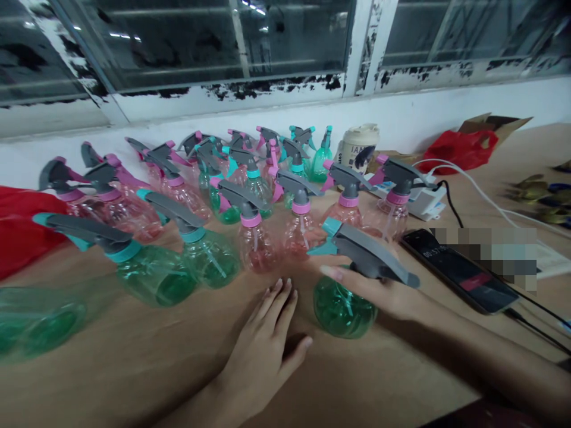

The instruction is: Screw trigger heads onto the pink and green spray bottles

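My right hand (375,288) is wrapped round the neck of a green spray bottle (344,310) with a grey and turquoise trigger head. My left hand (267,333) lies on the wooden table, fingers stretched out and apart, holding nothing. Just beyond it stand a pink spray bottle (257,246) and another pink spray bottle (300,232). Left of them are a green spray bottle (214,261) and a second green one (156,276). At the far left a green bottle (40,321) is cut off by the picture edge.
Several more pink and green spray bottles crowd towards the wall. A phone (461,270) with a cable lies on the right, near a white power strip (426,199). A paper cup (359,145) and a red plastic bag (464,148) are at the back; red material (27,229) lies left.
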`<action>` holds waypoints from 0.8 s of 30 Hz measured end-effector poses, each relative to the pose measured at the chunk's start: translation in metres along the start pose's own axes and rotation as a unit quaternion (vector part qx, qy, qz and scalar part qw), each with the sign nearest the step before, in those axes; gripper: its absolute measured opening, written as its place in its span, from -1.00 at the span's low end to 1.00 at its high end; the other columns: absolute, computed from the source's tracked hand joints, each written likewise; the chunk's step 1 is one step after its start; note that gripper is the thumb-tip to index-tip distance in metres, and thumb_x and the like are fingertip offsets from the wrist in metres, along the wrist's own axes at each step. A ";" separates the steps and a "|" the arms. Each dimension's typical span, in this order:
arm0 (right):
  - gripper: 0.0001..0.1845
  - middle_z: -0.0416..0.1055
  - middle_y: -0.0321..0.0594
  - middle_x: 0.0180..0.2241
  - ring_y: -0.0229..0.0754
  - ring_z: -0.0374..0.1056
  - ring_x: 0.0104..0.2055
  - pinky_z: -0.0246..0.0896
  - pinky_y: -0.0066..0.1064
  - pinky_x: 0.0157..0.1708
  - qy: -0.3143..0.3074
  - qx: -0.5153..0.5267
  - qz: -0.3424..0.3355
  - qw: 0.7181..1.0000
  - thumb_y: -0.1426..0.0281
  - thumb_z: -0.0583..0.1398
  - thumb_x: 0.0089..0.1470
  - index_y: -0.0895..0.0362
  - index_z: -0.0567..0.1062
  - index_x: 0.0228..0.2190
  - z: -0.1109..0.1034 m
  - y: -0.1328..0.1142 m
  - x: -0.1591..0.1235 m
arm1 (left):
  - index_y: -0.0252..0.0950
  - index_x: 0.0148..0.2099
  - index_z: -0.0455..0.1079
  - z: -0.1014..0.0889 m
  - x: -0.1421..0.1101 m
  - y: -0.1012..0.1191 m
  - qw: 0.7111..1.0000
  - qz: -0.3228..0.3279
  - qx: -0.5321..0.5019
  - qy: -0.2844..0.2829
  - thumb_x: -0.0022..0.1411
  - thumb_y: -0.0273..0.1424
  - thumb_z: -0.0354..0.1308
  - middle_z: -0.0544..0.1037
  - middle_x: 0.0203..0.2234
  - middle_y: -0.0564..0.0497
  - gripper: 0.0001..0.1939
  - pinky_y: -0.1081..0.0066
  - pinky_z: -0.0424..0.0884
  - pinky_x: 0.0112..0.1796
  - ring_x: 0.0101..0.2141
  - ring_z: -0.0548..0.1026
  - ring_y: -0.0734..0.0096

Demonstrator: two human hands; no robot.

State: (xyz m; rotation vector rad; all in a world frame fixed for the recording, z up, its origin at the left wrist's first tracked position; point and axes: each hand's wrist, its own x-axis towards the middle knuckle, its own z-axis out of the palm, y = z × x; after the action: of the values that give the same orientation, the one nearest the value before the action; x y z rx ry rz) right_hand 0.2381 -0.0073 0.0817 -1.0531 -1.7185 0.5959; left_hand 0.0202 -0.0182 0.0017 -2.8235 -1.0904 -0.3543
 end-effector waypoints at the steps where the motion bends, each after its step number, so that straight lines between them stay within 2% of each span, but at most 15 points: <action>1: -0.85 0.19 -0.38 -0.59 -0.30 0.09 -0.58 0.09 -0.40 -0.57 0.000 -0.007 -0.010 1.000 0.29 0.23 -0.04 0.08 0.38 -0.44 0.000 0.001 0.000 | -0.45 0.25 0.03 0.000 0.000 0.000 1.000 0.000 0.001 0.001 0.30 -0.15 -0.02 0.12 0.22 -0.22 -0.38 0.12 0.18 0.10 0.20 0.08 0.12; 3: -0.88 0.17 -0.40 -0.61 -0.30 0.09 -0.59 0.09 -0.40 -0.57 -0.002 -0.010 -0.016 1.000 0.31 0.23 -0.04 0.08 0.39 -0.44 0.000 0.001 0.000 | -0.44 0.25 0.03 0.000 0.000 0.000 1.000 -0.002 0.002 0.001 0.30 -0.15 -0.02 0.12 0.22 -0.22 -0.38 0.13 0.18 0.10 0.20 0.08 0.13; 6: -0.92 0.26 -0.39 -0.59 -0.31 0.18 -0.58 0.15 -0.43 -0.57 -0.007 0.011 -0.013 1.000 0.40 0.20 -0.01 0.08 0.42 -0.38 0.000 0.001 0.001 | -0.43 0.26 0.02 0.000 0.001 0.000 1.000 -0.005 -0.001 -0.004 0.30 -0.15 -0.02 0.11 0.22 -0.21 -0.38 0.13 0.18 0.10 0.20 0.08 0.13; 9: -0.87 0.43 -0.31 -0.40 -0.26 0.36 -0.38 0.29 -0.42 -0.37 -0.015 0.041 -0.022 0.999 0.46 0.19 -0.01 0.08 0.43 -0.33 0.000 -0.001 0.003 | -0.43 0.26 0.02 0.000 0.001 0.000 1.000 -0.008 -0.006 -0.008 0.30 -0.15 -0.02 0.11 0.22 -0.21 -0.38 0.12 0.17 0.10 0.20 0.08 0.12; 11: -0.86 0.46 -0.27 -0.30 -0.22 0.39 -0.27 0.31 -0.38 -0.25 -0.026 0.059 -0.014 0.998 0.45 0.20 -0.01 0.08 0.43 -0.32 0.000 -0.002 0.003 | -0.43 0.25 0.03 0.000 0.001 0.000 1.000 -0.009 -0.009 -0.006 0.29 -0.14 -0.01 0.12 0.22 -0.21 -0.38 0.12 0.17 0.11 0.20 0.08 0.11; 12: -0.89 0.46 -0.27 -0.32 -0.22 0.40 -0.29 0.31 -0.37 -0.26 -0.028 0.064 -0.006 0.998 0.42 0.22 -0.01 0.08 0.43 -0.35 0.000 -0.004 0.004 | -0.43 0.25 0.03 0.000 0.001 0.000 1.000 -0.008 -0.009 -0.004 0.29 -0.15 -0.01 0.12 0.22 -0.21 -0.38 0.11 0.17 0.11 0.20 0.08 0.11; 14: -0.91 0.42 -0.31 -0.43 -0.25 0.37 -0.44 0.30 -0.39 -0.41 -0.032 0.060 0.011 0.998 0.36 0.23 -0.01 0.08 0.41 -0.41 0.000 -0.006 0.004 | -0.43 0.25 0.03 0.000 0.001 0.000 1.000 -0.007 -0.009 -0.003 0.29 -0.15 -0.01 0.12 0.22 -0.22 -0.38 0.10 0.16 0.11 0.20 0.07 0.10; 17: -0.89 0.33 -0.36 -0.53 -0.32 0.25 -0.57 0.19 -0.44 -0.57 -0.033 0.031 0.013 0.999 0.32 0.20 0.02 0.09 0.38 -0.45 -0.001 -0.009 0.003 | -0.46 0.25 0.03 0.000 0.001 -0.001 1.000 -0.003 -0.009 -0.005 0.30 -0.15 -0.01 0.12 0.22 -0.24 -0.38 0.09 0.18 0.10 0.20 0.07 0.09; 21: -0.86 0.26 -0.39 -0.60 -0.34 0.21 -0.59 0.17 -0.47 -0.57 -0.028 -0.002 -0.004 1.000 0.33 0.18 0.03 0.10 0.35 -0.49 -0.002 -0.010 0.002 | -0.45 0.25 0.03 -0.001 0.001 -0.001 1.000 -0.004 -0.017 0.001 0.31 -0.16 -0.02 0.12 0.22 -0.24 -0.39 0.09 0.18 0.10 0.20 0.07 0.09; 24: -0.88 0.37 -0.32 -0.52 -0.27 0.33 -0.50 0.28 -0.43 -0.48 -0.039 0.010 0.020 0.999 0.30 0.20 0.02 0.10 0.40 -0.43 -0.003 -0.009 0.001 | -0.47 0.25 0.04 -0.002 0.001 0.000 1.000 -0.003 -0.020 -0.002 0.31 -0.16 -0.02 0.13 0.21 -0.24 -0.39 0.09 0.18 0.10 0.20 0.08 0.07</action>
State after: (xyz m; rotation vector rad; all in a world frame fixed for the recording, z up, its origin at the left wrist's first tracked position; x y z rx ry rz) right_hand 0.2369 -0.0113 0.0904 -1.0653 -1.7593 0.6873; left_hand 0.0206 -0.0175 0.0043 -2.8580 -1.1051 -0.3751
